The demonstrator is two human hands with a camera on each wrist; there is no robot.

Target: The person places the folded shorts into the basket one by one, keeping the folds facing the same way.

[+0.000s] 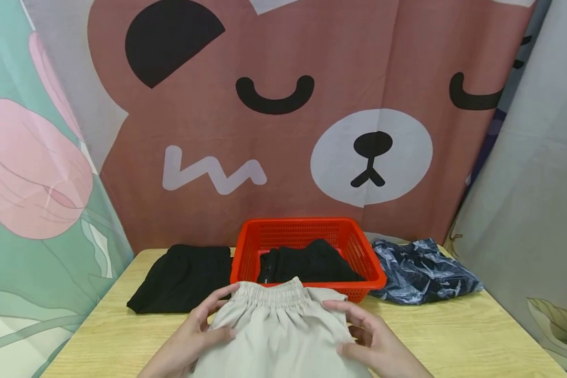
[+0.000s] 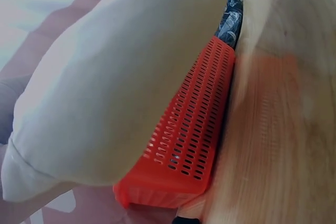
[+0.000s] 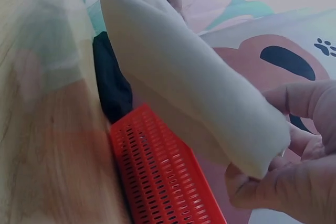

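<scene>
Fingers of the left hand [image 1: 195,334] and right hand [image 1: 377,337] pinch a beige, folded, elastic-waisted fabric garment [image 1: 279,336], lower centre; a slackened grip could unfold it.

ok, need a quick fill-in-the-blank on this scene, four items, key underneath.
1. Counting the left hand and right hand, the number gripping the pale garment is ____.
2. The perforated basket is coloured ____.
3. In the head view, the black garment on the table lies on the basket's ____ side.
4. The cloth inside the basket is coloured ____.

Missing words: two; red; left; black
</scene>
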